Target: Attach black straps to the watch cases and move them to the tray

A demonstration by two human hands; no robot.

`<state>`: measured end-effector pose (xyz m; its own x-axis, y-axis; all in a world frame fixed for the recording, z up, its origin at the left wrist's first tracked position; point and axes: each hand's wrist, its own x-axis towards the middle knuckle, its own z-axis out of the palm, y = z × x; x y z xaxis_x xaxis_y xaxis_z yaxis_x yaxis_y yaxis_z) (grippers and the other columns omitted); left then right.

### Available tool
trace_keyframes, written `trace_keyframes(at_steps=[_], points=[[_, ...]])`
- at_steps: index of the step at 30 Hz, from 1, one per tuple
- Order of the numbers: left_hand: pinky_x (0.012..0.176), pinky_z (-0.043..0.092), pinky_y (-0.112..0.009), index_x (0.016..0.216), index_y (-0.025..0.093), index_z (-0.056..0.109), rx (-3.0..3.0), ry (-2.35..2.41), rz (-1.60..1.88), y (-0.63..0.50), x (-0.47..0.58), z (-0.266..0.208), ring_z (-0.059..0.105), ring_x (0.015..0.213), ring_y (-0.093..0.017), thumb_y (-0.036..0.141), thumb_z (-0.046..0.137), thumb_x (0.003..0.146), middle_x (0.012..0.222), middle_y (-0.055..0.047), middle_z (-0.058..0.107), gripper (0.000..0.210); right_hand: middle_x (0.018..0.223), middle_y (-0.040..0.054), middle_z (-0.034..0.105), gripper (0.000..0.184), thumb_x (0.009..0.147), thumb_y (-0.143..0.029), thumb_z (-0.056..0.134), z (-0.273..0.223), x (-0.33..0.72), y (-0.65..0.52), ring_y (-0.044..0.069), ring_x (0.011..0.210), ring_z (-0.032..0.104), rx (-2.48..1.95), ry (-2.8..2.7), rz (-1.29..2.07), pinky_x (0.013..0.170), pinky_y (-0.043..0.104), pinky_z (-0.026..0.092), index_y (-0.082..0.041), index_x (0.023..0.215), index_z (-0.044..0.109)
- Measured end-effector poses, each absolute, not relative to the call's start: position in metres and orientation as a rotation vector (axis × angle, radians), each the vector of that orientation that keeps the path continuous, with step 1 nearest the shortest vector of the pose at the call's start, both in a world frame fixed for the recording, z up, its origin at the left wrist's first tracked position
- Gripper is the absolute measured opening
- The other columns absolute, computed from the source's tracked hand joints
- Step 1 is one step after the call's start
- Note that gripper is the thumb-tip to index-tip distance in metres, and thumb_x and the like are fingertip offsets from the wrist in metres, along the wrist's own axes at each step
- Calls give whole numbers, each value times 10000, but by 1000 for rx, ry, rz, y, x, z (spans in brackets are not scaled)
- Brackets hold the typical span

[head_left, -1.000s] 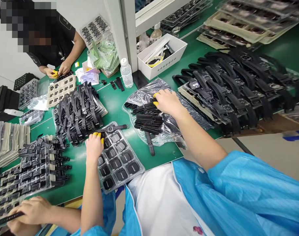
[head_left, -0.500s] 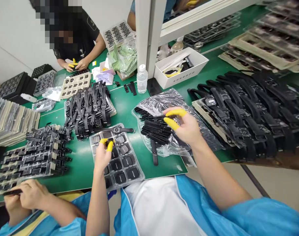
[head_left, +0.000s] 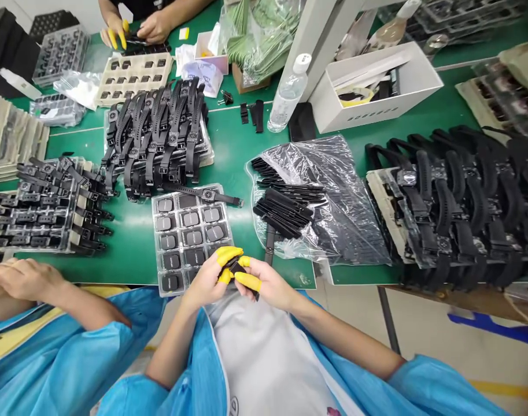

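Close in front of my body, my left hand [head_left: 209, 281] is closed on a small dark watch case [head_left: 229, 264], its fingertips in yellow finger cots. My right hand [head_left: 264, 282], also with yellow cots, pinches a black watch strap [head_left: 237, 268] against the case. Fingers cover most of both parts, so I cannot tell whether they are joined. Just beyond my left hand lies a clear tray [head_left: 157, 254] of square dark watch cases. Past my right hand, a pile of black straps [head_left: 283, 214] rests on a plastic bag [head_left: 346, 196]. One finished watch [head_left: 209, 195] lies across the tray's far edge.
Strapped watches are heaped on trays at the left [head_left: 155, 133] and right [head_left: 446, 185]. A water bottle [head_left: 288, 95] and a white box [head_left: 376, 110] stand at the back. A co-worker's hands [head_left: 29, 283] are at the left; another person's hands [head_left: 136, 32] work across the table.
My left hand has left the tray and my right hand has left the strap pile, each carrying its part. Both have come together near my body. The view has tilted down.
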<state>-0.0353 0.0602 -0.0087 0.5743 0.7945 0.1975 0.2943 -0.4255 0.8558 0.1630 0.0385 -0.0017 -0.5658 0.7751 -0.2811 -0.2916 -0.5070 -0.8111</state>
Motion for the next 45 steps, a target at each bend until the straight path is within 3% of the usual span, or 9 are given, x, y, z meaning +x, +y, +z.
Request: trace_keyframes(at_steps=[16, 23, 29, 35, 38, 42, 45], points=[[1005, 542, -435, 1504, 223, 446, 2141, 949, 847, 58, -29, -6, 591, 1195, -253, 174, 402, 1050, 1281, -146, 592, 459, 526, -63, 584, 361, 862, -489, 751, -8, 164, 45, 83, 382, 399, -690, -648, 2209, 386, 214, 293, -189, 934, 563], [1004, 518, -485, 1551, 190, 397, 2217, 857, 689, 65, -32, 15, 551, 1176, -286, 220, 372, 1058, 1292, -170, 568, 495, 506, -64, 577, 322, 814, -430, 774, -8, 167, 47, 71, 352, 357, -704, -479, 2270, 355, 204, 244, -191, 883, 569], [903, 550, -463, 1467, 155, 495, 2454, 993, 520, 66, -32, 17, 548, 1085, -296, 226, 453, 1017, 1181, -172, 597, 457, 488, -75, 555, 362, 798, -453, 791, -4, 171, 50, 56, 353, 326, -776, -489, 2303, 347, 192, 227, -203, 816, 530], [988, 532, -461, 1491, 194, 477, 2291, 864, 596, 68, -37, 15, 585, 1149, -272, 203, 404, 1047, 1230, -150, 631, 449, 521, -72, 594, 397, 842, -533, 755, -4, 169, 49, 69, 367, 383, -787, -661, 2261, 359, 199, 274, -207, 862, 529], [992, 540, -428, 1499, 217, 469, 2114, 977, 694, 65, -40, 5, 625, 1171, -251, 233, 492, 1045, 1293, -140, 640, 455, 579, -68, 616, 426, 864, -581, 733, -4, 168, 50, 81, 415, 449, -780, -704, 2173, 410, 212, 340, -213, 898, 520], [878, 575, -353, 1189, 228, 671, 1854, 1189, 1026, 59, -35, -13, 681, 991, -202, 271, 683, 974, 1080, -68, 698, 220, 578, -80, 549, 455, 888, -626, 706, -3, 164, 53, 87, 479, 482, -823, -842, 2024, 517, 237, 388, -204, 885, 538], [852, 607, -365, 1018, 213, 702, 1619, 1148, 1285, 57, -24, -16, 703, 1009, -221, 323, 742, 941, 1056, -66, 712, 140, 563, -108, 428, 484, 885, -663, 685, -3, 161, 55, 75, 447, 410, -756, -799, 2127, 490, 239, 337, -208, 844, 523]])
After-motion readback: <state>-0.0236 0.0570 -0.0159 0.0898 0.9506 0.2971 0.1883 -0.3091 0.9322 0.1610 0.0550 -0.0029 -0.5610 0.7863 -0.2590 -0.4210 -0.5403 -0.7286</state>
